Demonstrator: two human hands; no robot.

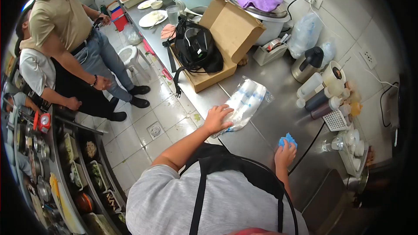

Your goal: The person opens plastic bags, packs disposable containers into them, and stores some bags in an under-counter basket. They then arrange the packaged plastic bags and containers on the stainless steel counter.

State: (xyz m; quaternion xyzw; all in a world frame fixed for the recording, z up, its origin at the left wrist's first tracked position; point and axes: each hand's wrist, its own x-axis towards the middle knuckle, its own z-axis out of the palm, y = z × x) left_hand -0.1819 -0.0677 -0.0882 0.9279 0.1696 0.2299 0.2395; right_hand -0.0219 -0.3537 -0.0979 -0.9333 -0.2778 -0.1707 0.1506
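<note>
On the steel counter, my left hand (218, 119) rests with its fingers spread on the lower left part of a clear plastic bag (245, 104) with blue markings and white contents. My right hand (285, 153), further right on the counter, has its fingers closed on a blue cloth (288, 140). Beyond the bag stands an open cardboard box (212, 78) with a black bag (198, 48) in it. No object touches both hands.
Two people (82, 30) stand on the tiled floor at the left, beside food trays. Sauce bottles (324, 104), a thermos (307, 64) and a cup rack (355, 159) line the right wall. A black cable (307, 149) crosses the counter near my right hand.
</note>
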